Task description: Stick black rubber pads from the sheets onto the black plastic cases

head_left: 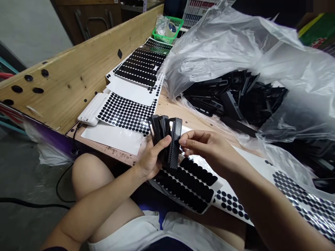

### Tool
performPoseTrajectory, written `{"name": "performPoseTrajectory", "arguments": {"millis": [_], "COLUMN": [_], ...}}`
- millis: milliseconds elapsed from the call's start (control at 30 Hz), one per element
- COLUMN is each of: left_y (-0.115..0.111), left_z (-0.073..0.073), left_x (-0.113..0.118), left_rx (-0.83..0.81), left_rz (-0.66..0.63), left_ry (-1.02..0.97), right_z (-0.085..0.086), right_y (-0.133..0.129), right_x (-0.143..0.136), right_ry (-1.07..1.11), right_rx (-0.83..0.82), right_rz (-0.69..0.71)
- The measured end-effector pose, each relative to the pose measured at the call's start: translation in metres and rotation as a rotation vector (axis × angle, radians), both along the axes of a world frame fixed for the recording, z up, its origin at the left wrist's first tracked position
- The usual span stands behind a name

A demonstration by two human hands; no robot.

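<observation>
Several black carbon-textured plastic pieces (175,146) are fanned out in my left hand (153,157), whose thumb presses across them. The front piece has a grey oval window near its top. At its right edge is my right hand (196,143), thumb and index finger pinched together; whatever they may hold is too small to make out. Below both hands lies a sheet of large black stickers (193,184), partly over my lap. A sheet of round black dots (231,204) extends to the right beneath my right forearm.
More black sticker sheets (128,111) lie at the left beside a white power bank (91,109) with a cable. A wooden side board (78,69) borders the table. Behind stands a green basket (180,23). A clear plastic bag (209,52) of black parts (232,101) fills the right.
</observation>
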State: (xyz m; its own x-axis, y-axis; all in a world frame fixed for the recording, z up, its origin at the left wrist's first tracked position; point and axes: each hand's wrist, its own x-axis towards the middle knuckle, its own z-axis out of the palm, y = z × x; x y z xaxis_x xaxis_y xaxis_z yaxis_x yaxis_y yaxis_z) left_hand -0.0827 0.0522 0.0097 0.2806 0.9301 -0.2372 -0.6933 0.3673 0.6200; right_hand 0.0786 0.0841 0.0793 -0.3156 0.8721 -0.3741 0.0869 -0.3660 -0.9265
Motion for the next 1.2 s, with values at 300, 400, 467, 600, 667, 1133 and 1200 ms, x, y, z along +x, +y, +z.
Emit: {"name": "performPoseTrajectory", "arguments": {"millis": [300,400,467,600,667,1133,1200], "left_y": [0.0,0.0,0.0,0.0,0.0,0.007,0.007], "left_z": [0.001,0.001,0.0,-0.002,-0.003,0.001,0.001], "left_x": [-0.001,0.0,0.0,0.001,0.002,-0.004,-0.003], "left_rx": [0.027,0.022,0.024,0.019,0.012,-0.097,-0.116], "left_rz": [-0.018,-0.01,-0.002,0.003,0.003,0.054,0.081], "left_ry": [-0.029,-0.019,-0.014,-0.005,0.003,-0.263,-0.28], "right_z": [0.004,0.006,0.008,0.009,0.007,-0.046,-0.052], "right_y": [-0.004,-0.005,-0.006,-0.01,-0.012,-0.026,-0.032], "right_x": [0.002,0.003,0.002,-0.001,-0.003,0.008,0.006], "right_ry": [-0.126,-0.157,-0.182,-0.243,-0.272,-0.928,-0.938], "right_rx": [0.135,0.177,0.224,0.353,0.43,0.856,0.975], "right_rz": [0.028,0.066,0.079,0.063,-0.011,0.171,0.163]}}
